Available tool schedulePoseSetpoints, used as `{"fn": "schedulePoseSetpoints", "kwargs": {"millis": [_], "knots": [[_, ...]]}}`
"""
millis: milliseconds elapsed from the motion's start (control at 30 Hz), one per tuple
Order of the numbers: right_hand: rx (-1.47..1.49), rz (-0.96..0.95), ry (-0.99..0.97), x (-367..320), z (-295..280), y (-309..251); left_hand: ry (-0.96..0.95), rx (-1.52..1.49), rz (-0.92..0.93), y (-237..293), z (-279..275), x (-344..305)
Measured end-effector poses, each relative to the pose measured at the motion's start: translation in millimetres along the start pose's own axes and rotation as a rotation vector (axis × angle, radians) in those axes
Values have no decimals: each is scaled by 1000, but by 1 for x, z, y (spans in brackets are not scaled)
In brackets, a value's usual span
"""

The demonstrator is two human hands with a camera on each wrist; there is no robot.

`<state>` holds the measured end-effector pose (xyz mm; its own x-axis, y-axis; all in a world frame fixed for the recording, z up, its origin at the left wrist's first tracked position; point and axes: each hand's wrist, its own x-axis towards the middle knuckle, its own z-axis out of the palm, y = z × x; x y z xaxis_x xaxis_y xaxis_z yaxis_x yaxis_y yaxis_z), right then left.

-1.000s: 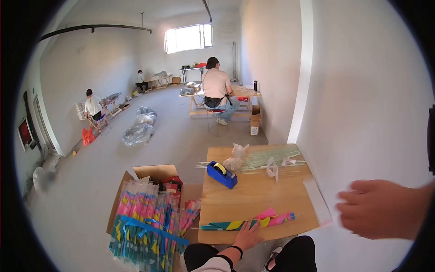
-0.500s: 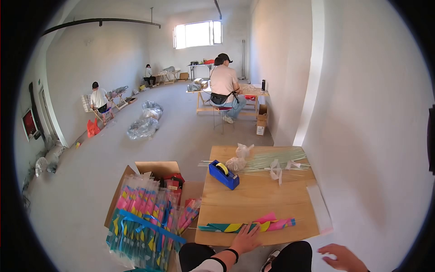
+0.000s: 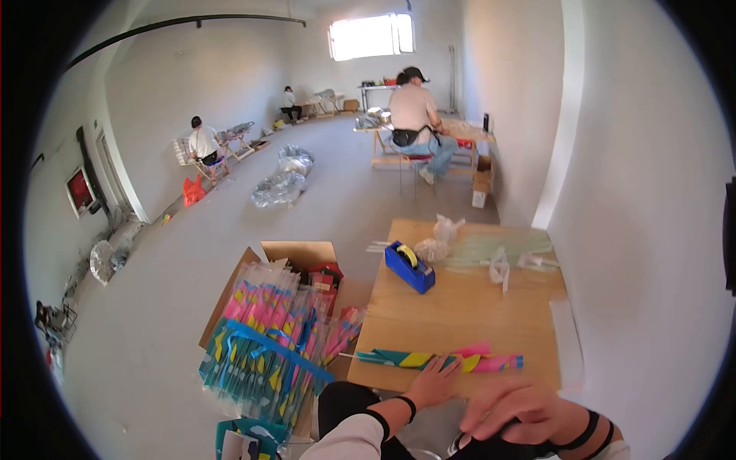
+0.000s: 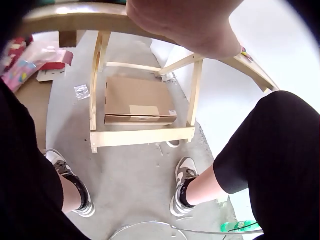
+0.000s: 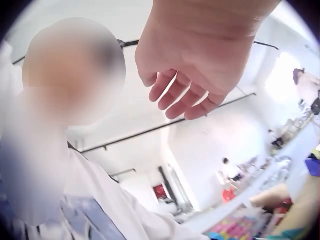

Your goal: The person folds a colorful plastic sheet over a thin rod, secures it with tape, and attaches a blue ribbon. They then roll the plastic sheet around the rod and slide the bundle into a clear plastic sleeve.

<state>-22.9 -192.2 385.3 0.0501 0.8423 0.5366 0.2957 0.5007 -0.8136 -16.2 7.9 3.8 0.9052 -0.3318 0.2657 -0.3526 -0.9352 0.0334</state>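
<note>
A rolled bundle of teal, yellow and pink material (image 3: 414,359) lies along the near edge of the wooden table (image 3: 468,314). The left hand (image 3: 434,382) rests on its middle with fingers laid over it; in the left wrist view only the back part of this hand (image 4: 190,25) shows. To the right, above the lap, the right hand (image 3: 512,410) is raised near the table edge. Nothing is in the right hand (image 5: 192,65) in the right wrist view, where its fingers hang loosely bent and slightly apart.
A blue tape dispenser (image 3: 410,267), pale thin sticks (image 3: 475,249) and knotted plastic bags (image 3: 432,250) are on the table. Left of it, a cardboard box (image 3: 318,251) holds wrapped colourful bundles (image 3: 264,307). Another box (image 4: 140,97) lies under the table. Several people sit at tables farther off.
The right hand has come from the far right, down and then left to near the table edge. The left hand stays on the bundle. The head view has turned left.
</note>
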Motion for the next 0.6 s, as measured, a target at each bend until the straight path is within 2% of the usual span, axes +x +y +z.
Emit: {"fn": "schedulePoseSetpoints", "kwargs": {"millis": [33, 100, 133, 200, 267, 433, 600], "knots": [[13, 10, 26, 11, 4, -12, -25, -14, 12, 0, -5, 2], [430, -257, -21, 23, 16, -28, -33, -103, -26, 3, -13, 1], [431, -256, 18, 20, 24, -30, -31, -100, -36, 4, -10, 2], [572, -378, 12, 10, 40, -32, -62, -113, -22, 4, -6, 1], [610, -377, 70, 0, 46, -35, -11, -115, -50, 5, -6, 3], [595, -440, 25, -18, 53, -29, -27, -94, -54, 6, -10, 5], [640, -458, 63, -34, 58, -17, -36, -104, -49, 7, -7, 5]]}}
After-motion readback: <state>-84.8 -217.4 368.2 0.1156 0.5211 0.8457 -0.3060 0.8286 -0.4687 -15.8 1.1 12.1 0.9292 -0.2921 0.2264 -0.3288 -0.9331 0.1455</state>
